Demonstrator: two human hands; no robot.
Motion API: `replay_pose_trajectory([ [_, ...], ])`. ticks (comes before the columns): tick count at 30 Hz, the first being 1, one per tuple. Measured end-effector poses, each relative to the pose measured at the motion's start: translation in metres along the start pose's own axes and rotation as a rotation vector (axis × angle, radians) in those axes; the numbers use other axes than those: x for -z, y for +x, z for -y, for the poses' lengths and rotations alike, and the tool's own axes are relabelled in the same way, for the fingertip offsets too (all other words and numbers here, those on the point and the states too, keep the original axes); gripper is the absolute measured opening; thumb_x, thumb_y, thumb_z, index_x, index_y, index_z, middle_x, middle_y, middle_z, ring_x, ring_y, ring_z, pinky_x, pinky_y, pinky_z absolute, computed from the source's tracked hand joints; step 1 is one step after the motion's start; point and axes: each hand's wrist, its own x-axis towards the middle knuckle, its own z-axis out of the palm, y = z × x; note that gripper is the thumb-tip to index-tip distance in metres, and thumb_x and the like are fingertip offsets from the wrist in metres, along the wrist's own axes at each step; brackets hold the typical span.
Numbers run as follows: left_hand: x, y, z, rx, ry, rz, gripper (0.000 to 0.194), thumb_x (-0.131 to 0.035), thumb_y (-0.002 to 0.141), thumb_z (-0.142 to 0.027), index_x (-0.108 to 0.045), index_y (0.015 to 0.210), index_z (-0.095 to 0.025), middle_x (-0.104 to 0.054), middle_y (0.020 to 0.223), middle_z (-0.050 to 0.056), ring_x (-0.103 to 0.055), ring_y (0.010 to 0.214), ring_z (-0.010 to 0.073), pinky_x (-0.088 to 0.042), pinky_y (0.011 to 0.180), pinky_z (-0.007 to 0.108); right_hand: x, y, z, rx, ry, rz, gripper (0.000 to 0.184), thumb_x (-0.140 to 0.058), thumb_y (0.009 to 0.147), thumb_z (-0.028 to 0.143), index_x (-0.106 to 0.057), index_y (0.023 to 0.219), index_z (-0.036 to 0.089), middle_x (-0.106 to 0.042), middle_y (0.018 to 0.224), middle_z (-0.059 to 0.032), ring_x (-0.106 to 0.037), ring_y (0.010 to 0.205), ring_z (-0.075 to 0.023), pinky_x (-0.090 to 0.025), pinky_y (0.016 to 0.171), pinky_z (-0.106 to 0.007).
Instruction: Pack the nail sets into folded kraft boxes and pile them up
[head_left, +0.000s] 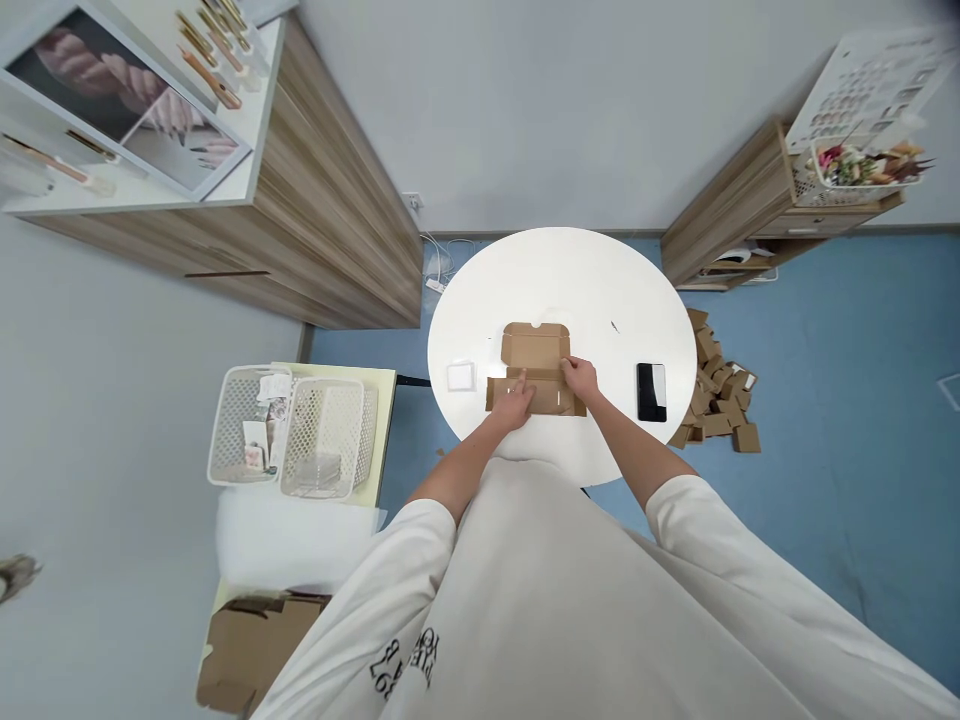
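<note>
A flat, unfolded brown cardboard box (535, 348) lies on the white oval table (555, 275), its upper flap and side tabs spread. My left hand (514, 402) rests on its lower panel, with the index finger stretched out along a crease. At the right edge, near the middle fold, my right hand (580, 377) pinches the cardboard between thumb and fingers. A small white square item (461, 377) sits left of the box. Over on the right is a black phone-like object (652, 392), partly white on top. A tiny dark item (615, 326) lies beyond my right hand.
Many small folded cardboard boxes (720, 395) are piled on the floor at right. A side table (384, 420) at left bears white baskets (324, 435), white wrapping sheets (292, 540) and more cardboard (259, 650). Wooden cabinets (352, 200) flank the table.
</note>
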Motion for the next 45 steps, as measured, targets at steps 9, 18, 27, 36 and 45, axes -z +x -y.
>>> replay_pose_trajectory([
  [9,-0.004,-0.006,-0.005,-0.013,0.068,-0.048,0.045,-0.06,0.09,-0.02,-0.046,0.132,-0.023,0.007,0.169,0.015,-0.069,0.098,0.0268,-0.056,0.076,0.041,0.002,-0.021,-0.005,0.051,-0.2,-0.109,0.03,-0.045,0.095,0.036,-0.069,0.103,0.019,-0.068,0.107,-0.0119,-0.06,0.098,-0.0263,-0.046,0.083,-0.035],
  [18,-0.011,-0.007,-0.002,-0.01,0.023,-0.081,0.038,-0.057,0.091,-0.018,-0.048,0.127,-0.022,0.001,0.17,0.013,-0.068,0.099,0.0257,-0.056,0.08,0.042,-0.023,-0.066,0.006,0.195,-0.533,0.385,0.094,-0.067,0.087,0.043,-0.015,0.161,0.017,-0.052,0.145,-0.0204,-0.052,0.129,-0.033,-0.042,0.094,-0.038],
  [27,-0.022,-0.035,0.008,0.066,-0.222,-0.421,0.057,-0.052,0.089,-0.013,-0.042,0.144,-0.022,-0.025,0.163,0.014,-0.052,0.13,0.0332,-0.043,0.105,0.048,-0.028,-0.064,0.011,0.114,-0.563,0.449,0.1,-0.063,0.089,0.037,0.001,0.163,0.018,-0.042,0.155,-0.0171,-0.044,0.136,-0.0307,-0.043,0.099,-0.037],
  [36,-0.027,-0.04,0.057,0.488,-0.677,-0.339,0.06,-0.056,0.088,-0.017,-0.037,0.144,-0.017,-0.062,0.132,0.015,-0.06,0.121,0.0268,-0.047,0.096,0.036,-0.031,-0.066,0.013,0.088,-0.576,0.457,0.102,-0.063,0.089,0.039,0.006,0.163,0.021,-0.041,0.155,-0.0174,-0.046,0.135,-0.0322,-0.043,0.1,-0.038],
  [45,-0.022,-0.021,0.047,0.374,-0.806,-0.283,0.045,-0.063,0.088,-0.018,-0.049,0.131,-0.019,-0.07,0.118,0.01,-0.068,0.102,0.0202,-0.049,0.082,0.028,-0.034,-0.065,0.012,0.069,-0.585,0.458,0.104,-0.064,0.088,0.04,0.005,0.163,0.019,-0.042,0.154,-0.0182,-0.044,0.136,-0.0326,-0.044,0.098,-0.037],
])
